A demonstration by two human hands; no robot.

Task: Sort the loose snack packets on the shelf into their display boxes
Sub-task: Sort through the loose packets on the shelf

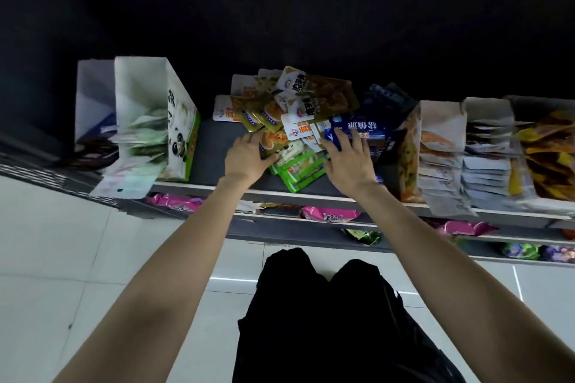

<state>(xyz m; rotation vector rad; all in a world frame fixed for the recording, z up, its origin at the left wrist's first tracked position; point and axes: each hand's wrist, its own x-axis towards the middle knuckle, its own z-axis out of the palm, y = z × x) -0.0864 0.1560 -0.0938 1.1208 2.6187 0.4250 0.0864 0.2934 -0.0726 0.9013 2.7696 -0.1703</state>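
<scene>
A heap of loose snack packets point(295, 102) lies in the middle of the grey shelf point(214, 146): gold and olive ones at the back, green ones point(298, 168) at the front, dark blue ones point(364, 127) to the right. My left hand point(249, 158) rests on the heap's left edge, fingers spread over an orange and green packet. My right hand point(348, 158) lies flat on the blue and green packets, fingers apart. Neither hand lifts anything. A white and green display box point(183, 130) with a panda print stands to the left, holding pale green packets.
Display boxes point(441, 146) full of upright packets line the right of the shelf. A white box point(93, 93) stands at the far left. Lower shelves point(311, 221) hold pink and green bags. White floor tiles and my dark trousers point(326, 320) are below.
</scene>
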